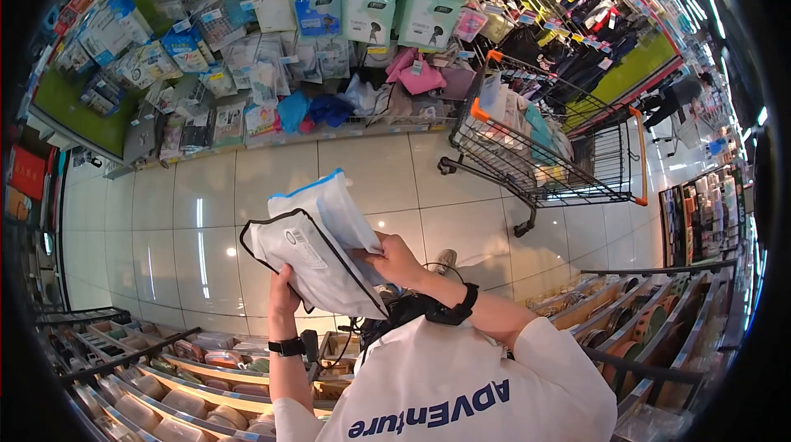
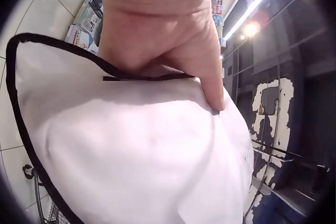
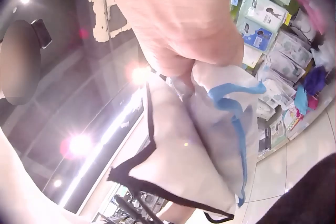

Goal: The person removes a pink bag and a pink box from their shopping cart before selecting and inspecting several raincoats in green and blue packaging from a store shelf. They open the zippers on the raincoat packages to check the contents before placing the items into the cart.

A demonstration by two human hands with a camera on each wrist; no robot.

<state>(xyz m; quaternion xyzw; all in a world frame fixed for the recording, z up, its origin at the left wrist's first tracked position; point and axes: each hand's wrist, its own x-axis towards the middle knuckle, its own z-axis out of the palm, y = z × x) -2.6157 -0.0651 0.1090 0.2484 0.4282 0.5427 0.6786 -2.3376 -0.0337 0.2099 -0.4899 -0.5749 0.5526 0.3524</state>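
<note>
A flat white bag with black trim [image 1: 309, 254] and a label on its face lies across the front of my body in the head view. My left hand [image 1: 283, 292] grips its near edge, with the thumb on top. In the left wrist view the white fabric [image 2: 131, 140] spreads out below that hand, hiding most of the fingers. Behind it, a second white bag with blue trim [image 1: 339, 207] overlaps the first. My right hand [image 1: 399, 261] pinches this second bag at its right side. In the right wrist view the blue-trimmed bag [image 3: 226, 124] hangs beside the black-trimmed one.
A wire shopping cart [image 1: 568, 141] with orange corners and packaged goods stands ahead on the right. Shelves of packaged textiles [image 1: 321, 22] line the far side of the tiled aisle. Close racks [image 1: 206, 368] of small goods flank my body. Another person [image 1: 676, 100] is far right.
</note>
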